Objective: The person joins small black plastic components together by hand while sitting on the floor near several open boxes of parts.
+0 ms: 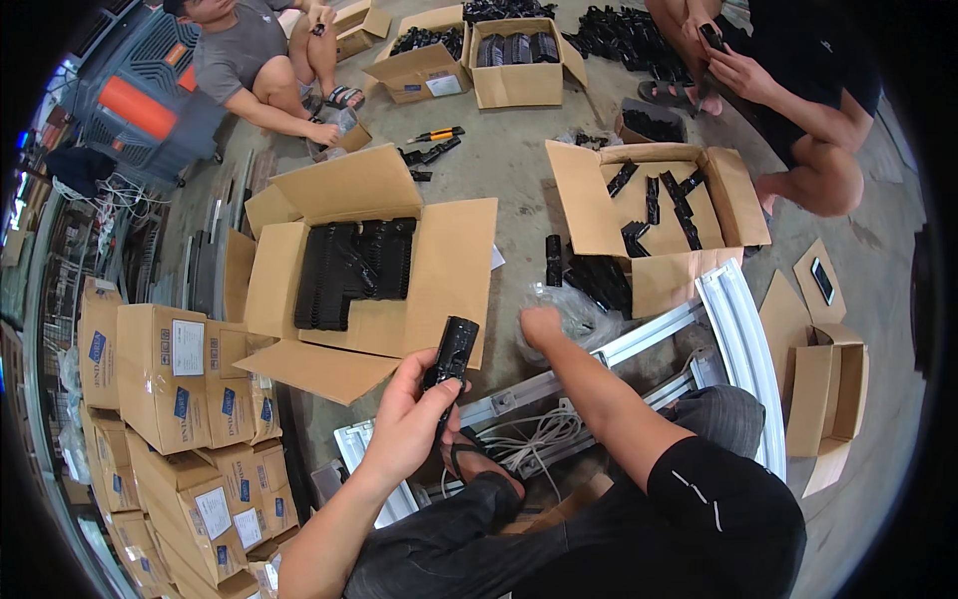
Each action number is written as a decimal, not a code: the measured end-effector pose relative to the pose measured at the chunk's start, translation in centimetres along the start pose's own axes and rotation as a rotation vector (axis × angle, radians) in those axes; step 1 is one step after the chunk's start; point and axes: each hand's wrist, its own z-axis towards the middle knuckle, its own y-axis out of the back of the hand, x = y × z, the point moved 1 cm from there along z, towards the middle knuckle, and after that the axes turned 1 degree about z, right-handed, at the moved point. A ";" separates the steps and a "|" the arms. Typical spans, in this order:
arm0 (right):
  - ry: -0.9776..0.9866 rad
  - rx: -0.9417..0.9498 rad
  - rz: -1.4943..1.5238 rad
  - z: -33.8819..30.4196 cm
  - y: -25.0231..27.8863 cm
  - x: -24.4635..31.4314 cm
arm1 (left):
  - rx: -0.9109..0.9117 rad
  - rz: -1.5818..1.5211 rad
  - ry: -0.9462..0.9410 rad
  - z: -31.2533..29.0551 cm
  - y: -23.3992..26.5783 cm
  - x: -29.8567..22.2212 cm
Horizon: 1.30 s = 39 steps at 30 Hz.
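My left grip point(412, 407) is closed on a black part point(456, 347), near the left box's point(457, 265) near right corner; my right grip point(542, 327) rests at a bag point(577, 317), its hold hidden from me. I judge the left box partly filled: stacked parts point(329, 275) leave its near right bare. Floor point(514, 205) runs beyond its right flap; a metal frame point(647, 337) bounds my near side.
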 end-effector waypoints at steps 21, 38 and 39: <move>0.170 0.157 -0.115 -0.2 0.0 0.4 | -0.047 -0.078 -0.008 -0.2 2.8 1.1; 0.170 -0.256 0.931 -3.6 13.1 1.9 | 0.030 -0.152 -0.260 -1.1 1.7 -0.3; 0.159 -0.145 1.059 -5.7 16.0 4.3 | 0.007 -0.134 -0.275 -1.8 2.1 -0.2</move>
